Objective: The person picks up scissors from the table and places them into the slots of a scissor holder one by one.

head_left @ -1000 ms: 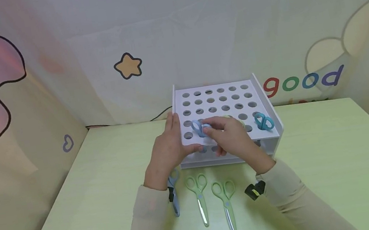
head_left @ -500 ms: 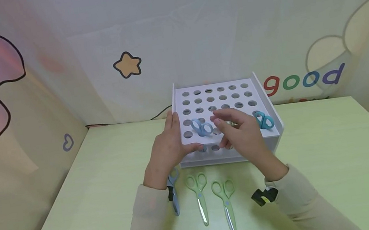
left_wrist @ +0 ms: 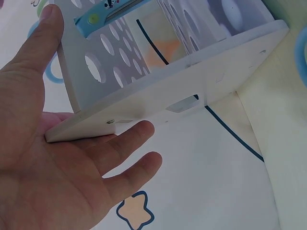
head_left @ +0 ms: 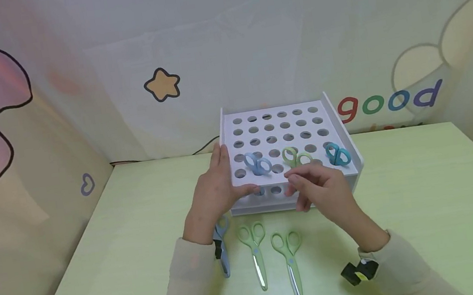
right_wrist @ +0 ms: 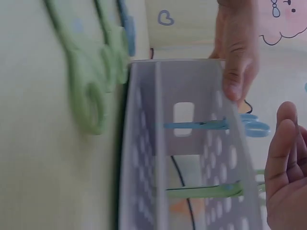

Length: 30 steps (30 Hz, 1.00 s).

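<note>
A white rack (head_left: 279,126) with rows of round holes stands towards the back of the table. My left hand (head_left: 213,191) rests on its front left corner, thumb along the front edge and fairly straight fingers against the outer side wall (left_wrist: 158,91). Light blue scissors (head_left: 258,163), green scissors (head_left: 296,157) and teal scissors (head_left: 338,154) stand handles up in the rack's front holes. In the right wrist view, the blades of the blue scissors (right_wrist: 201,125) and green scissors (right_wrist: 206,191) hang inside it. My right hand (head_left: 324,188) hovers before the rack with loosely bent fingers and holds nothing.
Two green-handled scissors (head_left: 255,250) (head_left: 290,261) lie on the table (head_left: 121,264) in front of the rack, blades towards me. Blue scissors (head_left: 224,255) lie left of them, partly behind the left wrist. A printed cloth backdrop (head_left: 118,83) rises behind the rack.
My right hand has let go of the light blue scissors in the front row and drawn back to the right and towards me, uncovering the green scissors. The left hand stays put.
</note>
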{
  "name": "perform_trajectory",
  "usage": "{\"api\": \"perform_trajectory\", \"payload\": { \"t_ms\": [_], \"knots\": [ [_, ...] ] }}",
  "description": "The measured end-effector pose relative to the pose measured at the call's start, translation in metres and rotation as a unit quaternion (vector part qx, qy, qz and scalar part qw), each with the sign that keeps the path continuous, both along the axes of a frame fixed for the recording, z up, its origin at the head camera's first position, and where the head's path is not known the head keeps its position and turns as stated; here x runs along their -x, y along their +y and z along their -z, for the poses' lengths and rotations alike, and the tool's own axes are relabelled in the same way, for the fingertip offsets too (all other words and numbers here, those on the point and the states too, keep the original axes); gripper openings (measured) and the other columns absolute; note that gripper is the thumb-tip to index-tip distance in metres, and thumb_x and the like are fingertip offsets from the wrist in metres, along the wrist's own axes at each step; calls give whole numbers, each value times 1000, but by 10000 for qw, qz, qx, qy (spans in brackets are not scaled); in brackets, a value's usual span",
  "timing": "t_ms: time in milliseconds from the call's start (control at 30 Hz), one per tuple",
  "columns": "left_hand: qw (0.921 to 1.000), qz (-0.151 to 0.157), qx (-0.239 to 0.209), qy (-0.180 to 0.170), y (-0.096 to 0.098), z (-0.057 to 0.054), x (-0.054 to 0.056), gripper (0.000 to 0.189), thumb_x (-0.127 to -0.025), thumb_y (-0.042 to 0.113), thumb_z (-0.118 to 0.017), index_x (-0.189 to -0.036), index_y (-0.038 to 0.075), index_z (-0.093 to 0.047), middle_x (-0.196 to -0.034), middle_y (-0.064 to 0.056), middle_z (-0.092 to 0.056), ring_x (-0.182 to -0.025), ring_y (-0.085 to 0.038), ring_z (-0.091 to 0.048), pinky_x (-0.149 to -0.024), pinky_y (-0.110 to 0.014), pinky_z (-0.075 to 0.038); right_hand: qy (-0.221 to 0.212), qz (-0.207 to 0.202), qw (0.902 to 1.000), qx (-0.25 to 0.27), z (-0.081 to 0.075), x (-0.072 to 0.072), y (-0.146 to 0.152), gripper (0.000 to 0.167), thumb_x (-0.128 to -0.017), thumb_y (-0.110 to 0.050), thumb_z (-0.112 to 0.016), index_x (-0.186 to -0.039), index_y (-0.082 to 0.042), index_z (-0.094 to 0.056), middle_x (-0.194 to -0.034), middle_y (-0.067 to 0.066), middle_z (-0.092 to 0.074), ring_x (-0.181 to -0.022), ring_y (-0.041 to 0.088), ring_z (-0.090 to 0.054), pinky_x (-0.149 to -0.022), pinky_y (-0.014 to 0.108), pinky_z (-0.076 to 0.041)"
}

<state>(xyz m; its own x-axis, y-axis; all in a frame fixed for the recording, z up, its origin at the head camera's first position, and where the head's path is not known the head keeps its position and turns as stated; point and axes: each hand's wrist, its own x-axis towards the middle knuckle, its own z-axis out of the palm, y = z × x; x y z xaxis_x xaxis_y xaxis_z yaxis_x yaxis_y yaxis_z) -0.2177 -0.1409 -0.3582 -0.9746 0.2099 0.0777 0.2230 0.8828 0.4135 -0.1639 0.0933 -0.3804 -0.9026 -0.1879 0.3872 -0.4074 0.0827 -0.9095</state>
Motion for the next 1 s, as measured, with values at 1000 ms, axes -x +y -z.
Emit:
{"api": "perform_trajectory", "payload": {
  "t_ms": [1000],
  "knots": [
    [9998, 90, -162, 11, -2, 4, 1, 126, -76, 52, -86, -161, 0, -8, -169, -12, -1, -77, -29, -59, -65, -35, -48, -1787, -102, 9724, -1497, 79, -10, 18, 22, -95, -12, -71, -115, -1, -70, -85, 8, -64, -58, 21, -57, -52, 31, -50]
  ]
}}
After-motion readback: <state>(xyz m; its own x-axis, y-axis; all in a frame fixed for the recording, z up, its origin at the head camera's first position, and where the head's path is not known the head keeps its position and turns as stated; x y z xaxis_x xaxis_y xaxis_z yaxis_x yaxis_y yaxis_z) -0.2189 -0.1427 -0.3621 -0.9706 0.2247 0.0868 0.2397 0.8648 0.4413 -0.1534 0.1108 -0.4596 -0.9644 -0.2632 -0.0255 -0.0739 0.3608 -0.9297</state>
